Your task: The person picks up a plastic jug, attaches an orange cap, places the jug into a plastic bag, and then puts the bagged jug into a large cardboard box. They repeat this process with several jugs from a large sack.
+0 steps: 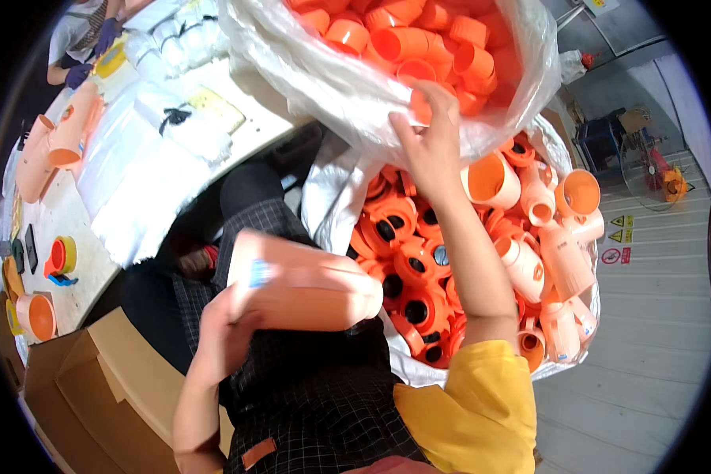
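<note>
Far to the left of and beyond the left hand (225,328), a white table (55,217) bears hollow peach plastic containers (75,126) and crumpled clear plastic bags (138,150). Just beside that hand, lower and to its left, stands an open brown cardboard box (146,371). The left hand itself is curled around a blurred, tilted, pale peach plastic container with a narrower end (304,288), which extends rightward from the fingers, above the lap. Beyond and above that grip, a translucent plastic bag (332,103) full of round orange plastic caps (403,43) reaches across to the right hand (430,122). Here thumb and fingers stand apart around an orange cap (421,107); whether they pinch it cannot be told. Below the right hand, a white sack (332,189) holds orange-red plastic parts with black round centres (419,308), with more peach containers (565,261) to its right.
</note>
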### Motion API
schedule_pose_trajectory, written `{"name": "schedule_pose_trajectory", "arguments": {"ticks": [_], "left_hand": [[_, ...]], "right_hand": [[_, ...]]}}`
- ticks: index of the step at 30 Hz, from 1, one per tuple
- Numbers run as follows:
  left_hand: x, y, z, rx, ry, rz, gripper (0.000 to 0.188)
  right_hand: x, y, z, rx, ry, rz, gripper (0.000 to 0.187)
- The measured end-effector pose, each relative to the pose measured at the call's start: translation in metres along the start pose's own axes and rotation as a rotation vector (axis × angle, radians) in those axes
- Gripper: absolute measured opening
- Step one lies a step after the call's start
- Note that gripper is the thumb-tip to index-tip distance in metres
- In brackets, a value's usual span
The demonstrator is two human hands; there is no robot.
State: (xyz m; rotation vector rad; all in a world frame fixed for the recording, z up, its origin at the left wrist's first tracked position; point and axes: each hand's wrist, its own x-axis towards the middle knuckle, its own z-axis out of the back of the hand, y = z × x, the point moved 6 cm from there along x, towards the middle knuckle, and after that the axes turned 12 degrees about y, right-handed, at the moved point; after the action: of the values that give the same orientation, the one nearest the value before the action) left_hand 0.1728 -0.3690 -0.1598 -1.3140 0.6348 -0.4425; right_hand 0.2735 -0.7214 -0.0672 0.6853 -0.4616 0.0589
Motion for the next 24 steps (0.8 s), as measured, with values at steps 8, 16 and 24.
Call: {"name": "schedule_pose_trajectory", "arguments": {"ticks": [8, 16, 24], "left_hand": [[-0.048, 0.105, 0.047, -0.86, -0.675, -0.116, 0.043], [-0.047, 0.126, 0.087, -0.897, -0.649, -0.186, 0.045], [-0.067, 0.111, 0.108, -0.863, -0.704, -0.036, 0.053]], "right_hand": [[0.038, -0.155, -0.052, 0.155, -0.27, -0.403, 0.067], [-0.084, 0.008, -0.187, 1.483, 0.476, -0.428, 0.05], [-0.098, 0.113, -0.124, 0.439, 0.242, 0.469, 0.062]]}}
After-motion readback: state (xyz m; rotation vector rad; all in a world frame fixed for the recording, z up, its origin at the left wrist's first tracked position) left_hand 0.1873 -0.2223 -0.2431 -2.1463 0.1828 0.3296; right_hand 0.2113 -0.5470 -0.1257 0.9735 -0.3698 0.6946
